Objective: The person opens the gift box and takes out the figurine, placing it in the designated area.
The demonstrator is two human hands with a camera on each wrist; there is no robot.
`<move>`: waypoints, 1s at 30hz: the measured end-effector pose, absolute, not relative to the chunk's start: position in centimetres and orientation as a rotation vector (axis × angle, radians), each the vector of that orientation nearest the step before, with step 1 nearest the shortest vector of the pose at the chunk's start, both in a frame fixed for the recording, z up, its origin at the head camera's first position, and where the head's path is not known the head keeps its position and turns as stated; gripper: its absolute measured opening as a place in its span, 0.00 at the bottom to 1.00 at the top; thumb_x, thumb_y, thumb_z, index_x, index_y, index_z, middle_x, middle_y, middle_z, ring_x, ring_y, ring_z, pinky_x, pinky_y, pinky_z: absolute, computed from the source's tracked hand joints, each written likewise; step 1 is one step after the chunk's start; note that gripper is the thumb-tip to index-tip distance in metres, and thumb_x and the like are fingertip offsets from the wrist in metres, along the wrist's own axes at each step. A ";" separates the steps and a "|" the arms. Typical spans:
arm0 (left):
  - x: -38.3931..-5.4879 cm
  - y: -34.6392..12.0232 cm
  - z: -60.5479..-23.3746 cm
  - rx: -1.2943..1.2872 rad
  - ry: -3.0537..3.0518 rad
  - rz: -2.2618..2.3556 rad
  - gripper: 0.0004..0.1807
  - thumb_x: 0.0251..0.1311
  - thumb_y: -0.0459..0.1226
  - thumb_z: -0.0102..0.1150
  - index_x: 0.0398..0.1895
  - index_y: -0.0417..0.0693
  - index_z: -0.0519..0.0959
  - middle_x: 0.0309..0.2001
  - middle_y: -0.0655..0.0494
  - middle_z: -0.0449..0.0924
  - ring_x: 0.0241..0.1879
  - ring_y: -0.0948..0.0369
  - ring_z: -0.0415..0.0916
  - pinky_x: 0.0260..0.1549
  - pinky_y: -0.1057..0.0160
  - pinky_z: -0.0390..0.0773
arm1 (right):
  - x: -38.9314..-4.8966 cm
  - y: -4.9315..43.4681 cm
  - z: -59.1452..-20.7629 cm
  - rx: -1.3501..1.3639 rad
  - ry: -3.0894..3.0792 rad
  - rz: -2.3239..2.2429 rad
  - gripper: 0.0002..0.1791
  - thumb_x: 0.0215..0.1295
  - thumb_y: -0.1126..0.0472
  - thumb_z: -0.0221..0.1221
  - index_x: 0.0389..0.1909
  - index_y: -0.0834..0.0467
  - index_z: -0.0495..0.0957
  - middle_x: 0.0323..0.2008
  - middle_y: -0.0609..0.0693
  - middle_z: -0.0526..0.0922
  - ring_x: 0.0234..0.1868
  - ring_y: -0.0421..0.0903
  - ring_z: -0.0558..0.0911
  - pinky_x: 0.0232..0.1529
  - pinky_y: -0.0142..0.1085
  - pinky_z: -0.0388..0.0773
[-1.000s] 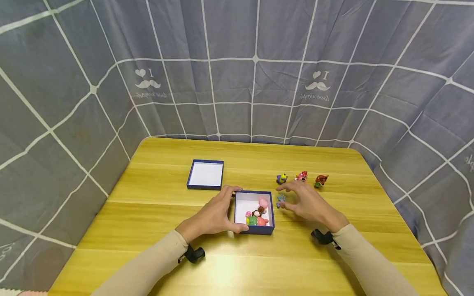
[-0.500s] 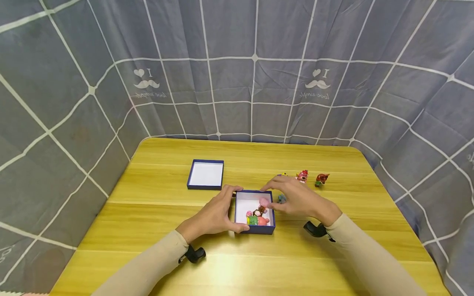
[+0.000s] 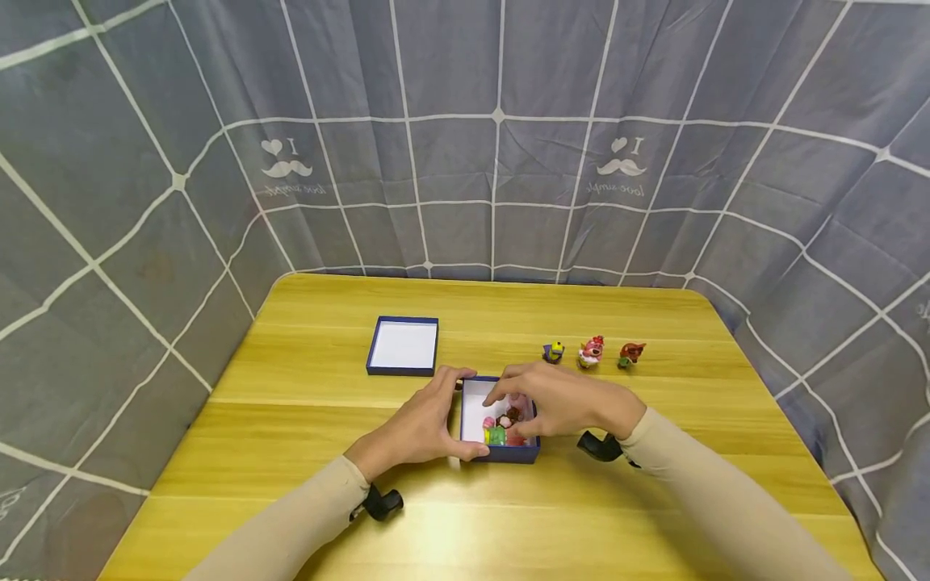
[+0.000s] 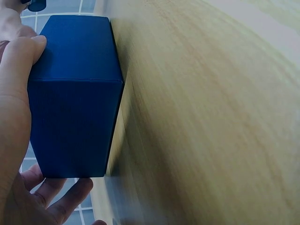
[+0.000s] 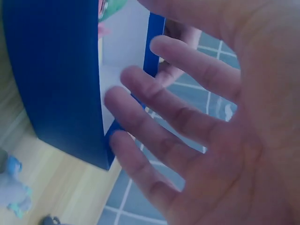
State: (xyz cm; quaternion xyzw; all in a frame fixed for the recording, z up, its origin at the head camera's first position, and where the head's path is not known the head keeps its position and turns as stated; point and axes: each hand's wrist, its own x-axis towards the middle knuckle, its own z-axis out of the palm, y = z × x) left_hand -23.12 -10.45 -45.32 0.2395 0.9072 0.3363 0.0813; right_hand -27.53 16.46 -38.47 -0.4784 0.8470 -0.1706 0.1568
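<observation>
A square blue box (image 3: 501, 454) with a white inside stands on the table. My left hand (image 3: 420, 421) grips its left side, thumb on the near wall and fingers behind the far wall; the left wrist view shows the thumb on the blue box (image 4: 77, 126). Inside lie small toy figures, among them a green one (image 3: 497, 436) and a brown one (image 3: 504, 420). Over the box's right side hovers my right hand (image 3: 574, 399), its fingers spread and nothing visible between them. A blue-grey toy figure (image 5: 14, 185) rests on the table beside the box, hidden from the head view.
A shallow blue lid (image 3: 404, 347) with a white inside lies behind and left of the box. Behind and to the right stand a purple-and-yellow figure (image 3: 554, 353), a pink bear-like figure (image 3: 592, 353) and a reddish-brown figure (image 3: 630, 355). A grey checked curtain (image 3: 465, 161) surrounds the table.
My right hand has moved left from beside the blue-grey figure to above the box. The purple-and-yellow figure shows fully again. My left hand stays on the box.
</observation>
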 end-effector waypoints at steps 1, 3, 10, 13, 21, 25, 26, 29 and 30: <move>-23.1 -10.5 -45.3 0.717 2.709 1.011 0.65 0.46 0.72 0.77 0.82 0.57 0.56 0.71 0.54 0.67 0.58 0.58 0.75 0.62 0.52 0.79 | -27.5 16.3 -38.5 -1.374 2.401 -0.471 0.24 0.68 0.48 0.72 0.64 0.48 0.84 0.53 0.46 0.84 0.46 0.46 0.84 0.47 0.33 0.80; -23.0 -10.5 -45.4 0.717 2.705 1.016 0.65 0.46 0.72 0.76 0.82 0.57 0.56 0.70 0.54 0.67 0.57 0.59 0.75 0.62 0.52 0.79 | -27.5 15.9 -38.5 -1.381 2.357 -0.450 0.23 0.70 0.49 0.71 0.63 0.49 0.84 0.52 0.46 0.85 0.44 0.45 0.85 0.46 0.31 0.79; -23.1 -10.4 -45.6 0.716 2.703 1.023 0.65 0.46 0.72 0.76 0.82 0.58 0.56 0.70 0.56 0.67 0.57 0.60 0.74 0.63 0.54 0.78 | -27.6 15.1 -38.9 -1.375 2.255 -0.443 0.18 0.69 0.59 0.71 0.58 0.49 0.86 0.46 0.47 0.85 0.42 0.40 0.84 0.44 0.27 0.80; -23.0 -10.4 -45.6 0.715 2.702 1.024 0.65 0.46 0.71 0.77 0.82 0.58 0.56 0.70 0.56 0.67 0.58 0.60 0.74 0.63 0.54 0.78 | -27.9 14.8 -39.3 -1.356 2.245 -0.428 0.19 0.67 0.61 0.72 0.58 0.48 0.86 0.46 0.46 0.85 0.41 0.39 0.83 0.43 0.26 0.79; -23.1 -10.6 -45.4 0.729 2.705 1.044 0.65 0.46 0.71 0.77 0.82 0.57 0.56 0.71 0.53 0.67 0.58 0.58 0.75 0.61 0.53 0.79 | -28.3 14.1 -39.8 -1.357 2.239 -0.399 0.15 0.69 0.60 0.72 0.55 0.45 0.88 0.46 0.47 0.83 0.39 0.42 0.81 0.39 0.26 0.76; -23.2 -10.6 -45.4 0.734 2.701 1.041 0.64 0.47 0.71 0.77 0.82 0.58 0.55 0.71 0.52 0.67 0.58 0.58 0.74 0.62 0.53 0.78 | -28.5 13.7 -39.8 -1.364 2.247 -0.368 0.15 0.68 0.60 0.72 0.54 0.46 0.88 0.47 0.46 0.82 0.41 0.46 0.82 0.39 0.27 0.75; -23.2 -10.6 -45.5 0.736 2.701 1.039 0.64 0.47 0.71 0.76 0.82 0.58 0.55 0.71 0.53 0.67 0.58 0.58 0.74 0.62 0.54 0.78 | -28.5 13.7 -39.8 -1.360 2.250 -0.364 0.16 0.68 0.60 0.72 0.54 0.46 0.88 0.47 0.46 0.82 0.41 0.46 0.82 0.39 0.27 0.75; -23.3 -10.5 -45.6 0.745 2.700 1.039 0.64 0.46 0.72 0.76 0.82 0.58 0.56 0.71 0.55 0.66 0.57 0.59 0.74 0.61 0.55 0.78 | -28.6 13.4 -39.7 -1.363 2.269 -0.356 0.17 0.67 0.60 0.73 0.56 0.48 0.88 0.49 0.47 0.82 0.42 0.46 0.82 0.41 0.28 0.75; -23.4 -10.5 -45.6 0.748 2.701 1.039 0.64 0.46 0.72 0.76 0.82 0.58 0.56 0.71 0.56 0.66 0.56 0.59 0.74 0.61 0.55 0.78 | -28.6 13.3 -39.7 -1.364 2.280 -0.354 0.17 0.68 0.60 0.72 0.56 0.48 0.87 0.50 0.48 0.82 0.43 0.46 0.81 0.41 0.28 0.76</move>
